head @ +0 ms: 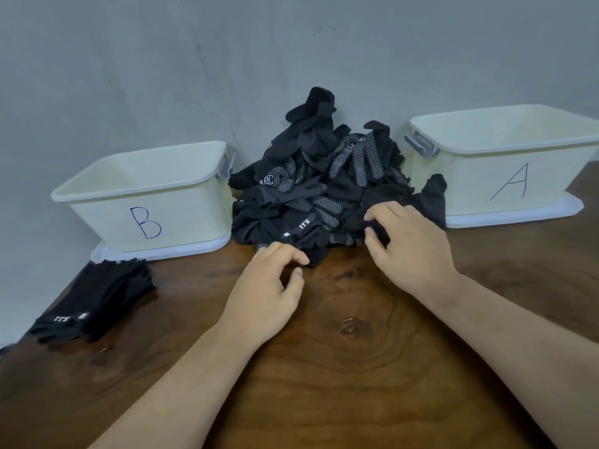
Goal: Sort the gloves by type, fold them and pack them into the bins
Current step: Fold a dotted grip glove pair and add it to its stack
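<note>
The heap of black gloves (321, 189) was piled on the desk (356, 367) against the wall, between bin B (146, 218) and bin A (479, 186). At its near right edge a plain glove (377, 227) was gripped by the curled fingers of the right hand (408, 244), the nearer hand to it. The left hand (272, 286) was loosely curled at the heap's front edge; whether cloth was pinched could not be told. A flattened stack (97, 296) was laid before bin B.
</note>
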Available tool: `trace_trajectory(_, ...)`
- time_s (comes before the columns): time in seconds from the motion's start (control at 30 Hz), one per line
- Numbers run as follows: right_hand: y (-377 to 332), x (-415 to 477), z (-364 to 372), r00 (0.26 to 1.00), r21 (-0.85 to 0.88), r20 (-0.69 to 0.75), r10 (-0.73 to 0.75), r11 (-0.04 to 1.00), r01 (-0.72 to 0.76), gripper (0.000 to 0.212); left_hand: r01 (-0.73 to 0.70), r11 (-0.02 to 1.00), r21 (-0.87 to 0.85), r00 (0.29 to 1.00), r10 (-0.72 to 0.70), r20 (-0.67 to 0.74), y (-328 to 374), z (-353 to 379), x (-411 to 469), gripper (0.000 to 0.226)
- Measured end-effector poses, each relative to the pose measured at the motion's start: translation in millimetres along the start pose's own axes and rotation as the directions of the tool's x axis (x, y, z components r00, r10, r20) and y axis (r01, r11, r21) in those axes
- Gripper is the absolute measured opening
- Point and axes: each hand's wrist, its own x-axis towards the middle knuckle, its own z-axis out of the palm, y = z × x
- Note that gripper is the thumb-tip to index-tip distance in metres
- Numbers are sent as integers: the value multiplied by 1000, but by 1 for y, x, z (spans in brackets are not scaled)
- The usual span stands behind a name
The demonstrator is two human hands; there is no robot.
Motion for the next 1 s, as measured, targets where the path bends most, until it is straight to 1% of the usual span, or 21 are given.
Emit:
trace_trajectory(0.1, -7, -4, -10, 999, 156, -15, 39, 987, -36, 16, -24, 1000, -14, 1000, 24, 11, 3, 0, -3, 20)
trace_trajectory(0.2, -12, -7, -18, 998, 282, -69, 0, 959, 20, 15, -46, 998, -42, 999, 46, 0, 7, 0, -6, 26)
trace_trajectory(0.27, -17, -10, -25, 996, 358, -70, -57, 930, 78, 15, -54, 992, -117, 998, 53, -15, 14, -3, -9, 41)
trace_trajectory(0.37, -33, -15, -40, 989, 564, 49, -136, 821, 85, 6, -83, 965, -248, 996, 84, -4, 29, -6, -12, 71)
trace_trajectory(0.4, -40, -15, -44, 984, 646, 98, -150, 761, 52, 9, -87, 951, -296, 996, 90, -1, 34, -6, -15, 72)
trace_trajectory(0.43, -48, -15, -47, 978, 725, 147, -149, 689, -4, 11, -85, 933, -348, 996, 90, -2, 38, -5, -17, 65)
trace_trajectory(0.47, -56, -13, -50, 972, 799, 196, -129, 595, -82, 11, -73, 910, -408, 997, 78, -4, 40, -5, -18, 53)
trace_trajectory(0.53, -68, -8, -57, 951, 902, 305, -50, 337, -271, 7, -69, 855, -514, 998, 55, -42, 46, -6, -20, 24)
trace_trajectory(0.57, -72, -5, -61, 929, 913, 371, -20, 192, -360, 7, -80, 823, -562, 996, 43, -79, 47, -6, -21, 15)
trace_trajectory(0.6, -74, -2, -64, 896, 894, 445, -5, 69, -443, 14, -81, 779, -622, 994, 13, -113, 50, -7, -21, 12)
trace_trajectory(0.67, -74, 4, -69, 800, 798, 600, -13, -66, -600, 31, -38, 643, -765, 988, -89, -123, 55, -10, -17, 10)
trace_trajectory(0.7, -70, 5, -67, 747, 743, 665, -10, -92, -663, 35, 16, 586, -810, 986, -145, -85, 56, -10, -16, 10)
trace_trajectory(0.73, -65, 7, -63, 691, 689, 723, 4, -92, -719, 37, 93, 578, -810, 979, -201, -30, 56, -10, -14, 8)
trace_trajectory(0.77, -60, 8, -59, 638, 640, 769, 39, -51, -767, 37, 183, 641, -745, 965, -262, 11, 52, -9, -12, 6)
trace_trajectory(0.8, -55, 9, -54, 604, 602, 790, 103, 48, -797, 37, 267, 745, -611, 948, -316, 30, 45, -6, -10, 10)
trace_trajectory(0.83, -49, 10, -50, 605, 573, 776, 178, 203, -794, 34, 323, 835, -445, 937, -348, 28, 37, -3, -10, 16)
trace_trajectory(0.87, -43, 11, -46, 645, 540, 727, 237, 383, -750, 29, 346, 888, -302, 934, -356, 21, 31, -2, -10, 21)
trace_trajectory(0.9, -36, 11, -44, 702, 497, 663, 259, 549, -672, 23, 349, 910, -223, 935, -354, 21, 27, 0, -10, 24)
trace_trajectory(0.93, -31, 11, -41, 760, 458, 604, 242, 675, -578, 18, 341, 919, -199, 939, -343, 24, 27, 2, -11, 25)
trace_trajectory(0.97, -26, 10, -39, 808, 429, 551, 209, 759, -489, 17, 327, 929, -173, 944, -329, 23, 27, 3, -11, 25)
trace_trajectory(1.0, -23, 10, -38, 850, 415, 500, 166, 815, -403, 17, 281, 952, -120, 959, -282, 7, 27, 4, -12, 23)
